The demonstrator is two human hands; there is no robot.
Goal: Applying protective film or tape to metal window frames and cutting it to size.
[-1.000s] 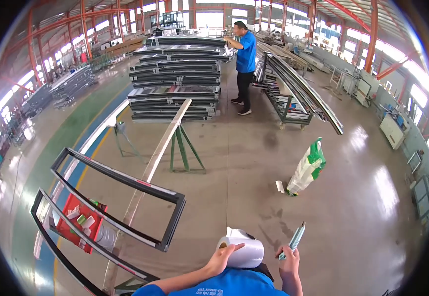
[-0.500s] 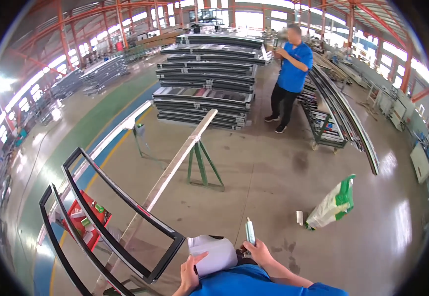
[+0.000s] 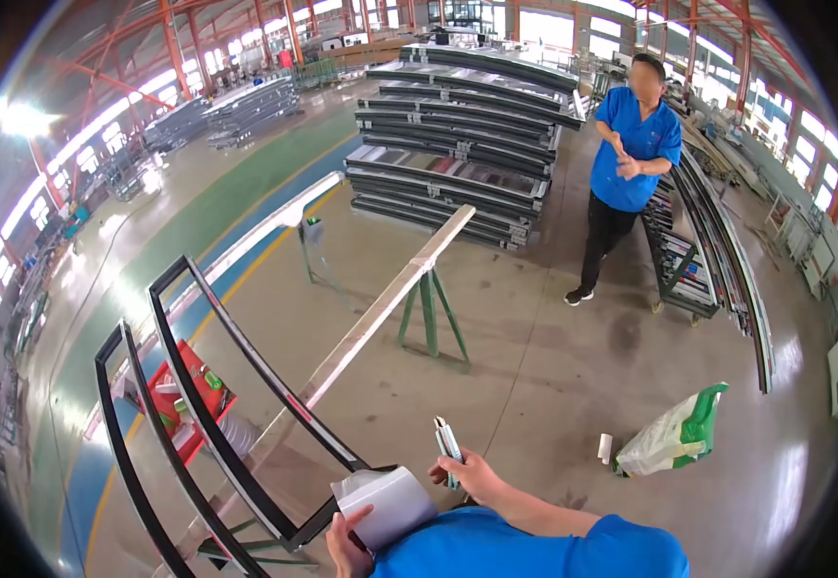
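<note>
My left hand is closed on a wide silvery-white roll, which looks like film and rests against my blue shirt. My right hand grips a slim pale-green and silver hand tool, its split tip pointing up; I cannot tell its exact kind. The tool is held just to the right of the roll, apart from it. To the left, black curved frames lie across two long beams, and the nearest frame corner comes close to the roll.
A beam rests on a green trestle. Beneath the frames is a red box of supplies. A green-white bag stands at right beside a small white roll. Beyond are stacked frames, a co-worker and a loaded cart.
My view has turned left, shifting the scene rightward. My right hand has brought the tool closer to the roll, and its tip now looks split. The co-worker has lowered both hands and faces me.
</note>
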